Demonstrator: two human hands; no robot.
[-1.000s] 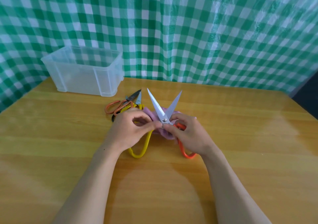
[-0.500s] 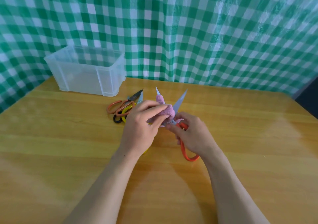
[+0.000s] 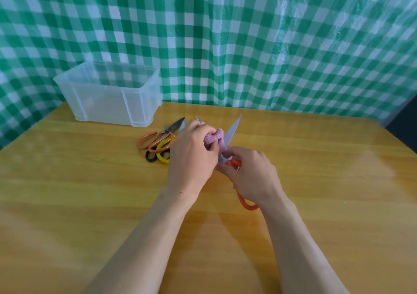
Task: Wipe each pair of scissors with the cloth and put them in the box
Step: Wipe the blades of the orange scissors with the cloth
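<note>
Orange-handled scissors, blades spread, are gripped by the right hand above the desk; the left hand clutches a pink cloth round one blade. Two other pairs lie near the clear box.

Bright, even light, soft glare on the table, faint shadows, wide-angle curvature at edges.
</note>
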